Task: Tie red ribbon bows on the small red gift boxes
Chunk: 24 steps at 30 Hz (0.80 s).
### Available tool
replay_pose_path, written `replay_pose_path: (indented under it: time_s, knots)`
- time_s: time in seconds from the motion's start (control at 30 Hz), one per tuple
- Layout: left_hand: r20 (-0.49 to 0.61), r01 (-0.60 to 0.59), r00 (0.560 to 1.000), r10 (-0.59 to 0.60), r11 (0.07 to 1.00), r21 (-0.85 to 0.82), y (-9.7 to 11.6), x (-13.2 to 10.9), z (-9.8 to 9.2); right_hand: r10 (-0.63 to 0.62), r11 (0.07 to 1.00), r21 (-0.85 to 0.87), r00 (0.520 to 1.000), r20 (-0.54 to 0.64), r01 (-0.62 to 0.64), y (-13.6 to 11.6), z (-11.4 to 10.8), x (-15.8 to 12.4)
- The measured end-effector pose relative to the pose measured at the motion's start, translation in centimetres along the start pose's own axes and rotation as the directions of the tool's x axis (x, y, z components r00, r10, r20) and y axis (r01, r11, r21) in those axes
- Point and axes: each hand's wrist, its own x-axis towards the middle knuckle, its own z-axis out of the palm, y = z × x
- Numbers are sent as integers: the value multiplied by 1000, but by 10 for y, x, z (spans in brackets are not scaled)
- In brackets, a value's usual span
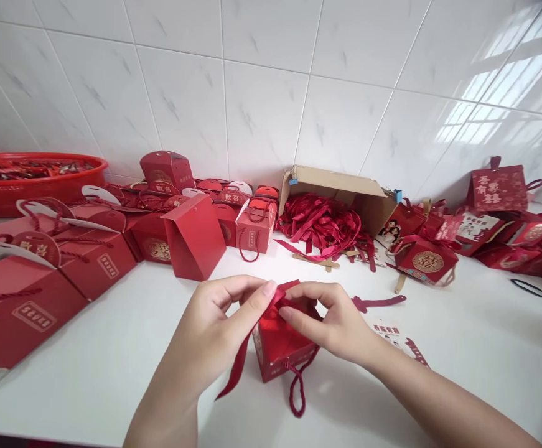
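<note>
A small red gift box (277, 348) with a cord handle stands on the white counter (112, 348) right in front of me. My left hand (219, 330) pinches a red ribbon (238, 367) at the top of the box; the ribbon's free end trails down to the left. My right hand (331, 317) pinches the same ribbon from the other side, above the box's top flaps. Both hands meet over the box, fingers closed on the ribbon.
Finished red boxes (56, 274) line the left side, with a red basin (32, 180) behind them. A tipped cardboard carton (345, 193) spills red ribbons (322, 224) at the back. More red boxes (499, 230) lie at the right, and a black hair tie (529, 288) lies near them.
</note>
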Motion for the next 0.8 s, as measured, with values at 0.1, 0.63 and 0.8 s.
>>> replay_pose_path:
  time_s: [0.1, 0.63, 0.8]
  knots:
    - [-54, -60, 997, 60, 998, -7, -6, 3, 4, -28, 1000, -1, 999, -25, 28, 3, 2, 1]
    - [96, -35, 995, 12, 971, 236, -23, 14, -4, 156, 944, 303, 986, -55, -133, 4, 3, 5]
    - [119, -44, 993, 22, 981, 191, -27, 14, 2, 175, 926, 355, 980, -90, -132, 7, 5, 5]
